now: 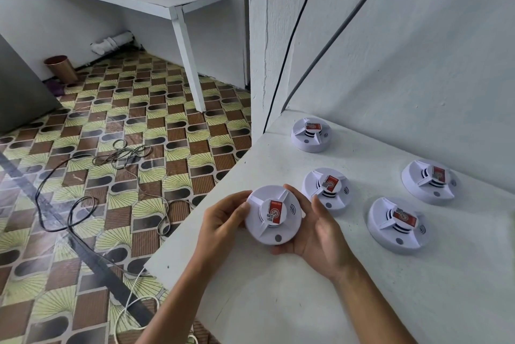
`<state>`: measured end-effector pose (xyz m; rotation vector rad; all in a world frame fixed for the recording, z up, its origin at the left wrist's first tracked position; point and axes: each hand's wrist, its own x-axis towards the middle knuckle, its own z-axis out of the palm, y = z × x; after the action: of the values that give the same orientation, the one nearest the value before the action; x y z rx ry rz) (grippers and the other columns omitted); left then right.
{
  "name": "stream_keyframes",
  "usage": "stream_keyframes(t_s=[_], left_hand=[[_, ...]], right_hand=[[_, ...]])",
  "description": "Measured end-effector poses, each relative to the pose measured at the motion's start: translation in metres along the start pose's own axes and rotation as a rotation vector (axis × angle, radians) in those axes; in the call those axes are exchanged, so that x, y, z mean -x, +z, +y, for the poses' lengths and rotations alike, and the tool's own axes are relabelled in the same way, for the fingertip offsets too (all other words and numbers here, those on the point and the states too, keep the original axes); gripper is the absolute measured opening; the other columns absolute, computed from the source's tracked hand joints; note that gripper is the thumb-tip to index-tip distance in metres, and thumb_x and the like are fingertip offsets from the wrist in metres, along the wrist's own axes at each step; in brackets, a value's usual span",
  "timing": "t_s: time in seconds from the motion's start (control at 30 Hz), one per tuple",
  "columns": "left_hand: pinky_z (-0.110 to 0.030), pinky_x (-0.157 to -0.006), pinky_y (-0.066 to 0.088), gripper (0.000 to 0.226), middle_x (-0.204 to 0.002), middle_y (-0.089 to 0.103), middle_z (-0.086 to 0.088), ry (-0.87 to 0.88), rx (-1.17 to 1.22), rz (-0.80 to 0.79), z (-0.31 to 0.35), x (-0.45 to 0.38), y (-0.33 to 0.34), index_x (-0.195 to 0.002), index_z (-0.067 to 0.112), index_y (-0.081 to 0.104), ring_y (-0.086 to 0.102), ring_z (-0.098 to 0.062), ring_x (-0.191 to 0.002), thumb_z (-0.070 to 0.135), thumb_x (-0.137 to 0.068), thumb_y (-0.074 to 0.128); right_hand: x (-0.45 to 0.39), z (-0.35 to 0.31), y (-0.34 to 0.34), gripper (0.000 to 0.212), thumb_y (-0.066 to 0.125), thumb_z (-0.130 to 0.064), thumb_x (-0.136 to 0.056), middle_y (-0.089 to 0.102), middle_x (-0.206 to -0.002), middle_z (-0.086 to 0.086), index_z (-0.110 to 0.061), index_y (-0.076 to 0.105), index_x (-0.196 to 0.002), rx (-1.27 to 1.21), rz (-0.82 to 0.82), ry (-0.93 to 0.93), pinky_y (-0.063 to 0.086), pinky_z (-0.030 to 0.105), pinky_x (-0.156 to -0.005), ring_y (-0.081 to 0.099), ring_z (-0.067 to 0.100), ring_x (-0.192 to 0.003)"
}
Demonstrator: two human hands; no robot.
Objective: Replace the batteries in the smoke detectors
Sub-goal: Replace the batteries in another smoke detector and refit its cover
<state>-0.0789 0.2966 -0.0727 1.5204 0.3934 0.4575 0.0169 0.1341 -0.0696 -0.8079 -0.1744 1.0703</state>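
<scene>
Both hands hold one detector point(273, 215) above the near-left edge of the white counter point(348, 288). Left hand point(223, 221) grips its 9 o'clock rim, fingers curled. Right hand point(315, 229) cups it from 3 to 5 o'clock, fingertips on the far rim. Red label faces up; casing closed.

Four more detectors rest on the counter: one just beside the held unit at 2 o'clock point(326, 190), others at 3 point(397, 225), 1 point(310, 134) and 2 o'clock point(429, 180).

Copper cup point(60, 68) on the floor, far left; contents not visible.
</scene>
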Motion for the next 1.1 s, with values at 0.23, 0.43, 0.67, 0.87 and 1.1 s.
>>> stream_keyframes(t_s=[0.23,0.43,0.67,0.87,1.1], left_hand=[[-0.032,-0.081,0.057,0.028,-0.103,0.075,0.002,-0.001,-0.008,0.000,-0.0010,-0.0017,-0.0006,-0.109,0.013,0.069,0.069,-0.015,-0.096,0.023,-0.086,0.056],[-0.041,-0.081,0.056,0.031,-0.103,0.074,0.000,-0.003,-0.032,0.010,-0.0017,-0.0025,-0.0006,-0.111,0.011,0.069,0.068,-0.021,-0.097,0.024,-0.086,0.056],[-0.048,-0.082,0.055,0.033,-0.104,0.074,-0.001,-0.004,-0.058,0.015,-0.0021,-0.0023,-0.0012,-0.113,0.008,0.068,0.068,-0.024,-0.098,0.023,-0.087,0.055],[-0.047,-0.082,0.055,0.032,-0.103,0.074,0.000,-0.009,-0.060,0.014,-0.0039,-0.0014,-0.0008,-0.112,0.009,0.068,0.068,-0.023,-0.097,0.023,-0.087,0.055],[-0.038,-0.080,0.056,0.031,-0.104,0.074,0.000,0.006,-0.067,0.002,-0.0041,-0.0024,-0.0002,-0.112,0.009,0.068,0.068,-0.020,-0.097,0.022,-0.088,0.055]], right_hand=[[-0.0011,-0.0004,0.0016,0.081,0.084,-0.060,-0.054,0.062,-0.128,0.014,-0.030,0.061,-0.126,-0.046,0.002,0.004,0.057,0.046,-0.060,0.066,0.037,-0.101],[-0.0013,-0.0004,0.0016,0.083,0.083,-0.062,-0.055,0.061,-0.130,0.014,-0.030,0.059,-0.128,-0.045,0.008,0.001,0.057,0.047,-0.063,0.065,0.037,-0.105],[-0.0029,0.0016,0.0015,0.078,0.083,-0.061,-0.055,0.061,-0.130,0.013,-0.032,0.063,-0.124,-0.047,0.005,-0.002,0.057,0.047,-0.063,0.065,0.037,-0.105],[-0.0028,0.0031,0.0010,0.077,0.085,-0.059,-0.053,0.062,-0.129,0.013,-0.032,0.063,-0.122,-0.036,0.006,-0.005,0.057,0.047,-0.063,0.066,0.035,-0.103],[-0.0040,0.0039,-0.0014,0.081,0.085,-0.057,-0.055,0.060,-0.131,0.014,-0.032,0.059,-0.127,-0.035,0.006,-0.002,0.056,0.046,-0.063,0.065,0.035,-0.105]])
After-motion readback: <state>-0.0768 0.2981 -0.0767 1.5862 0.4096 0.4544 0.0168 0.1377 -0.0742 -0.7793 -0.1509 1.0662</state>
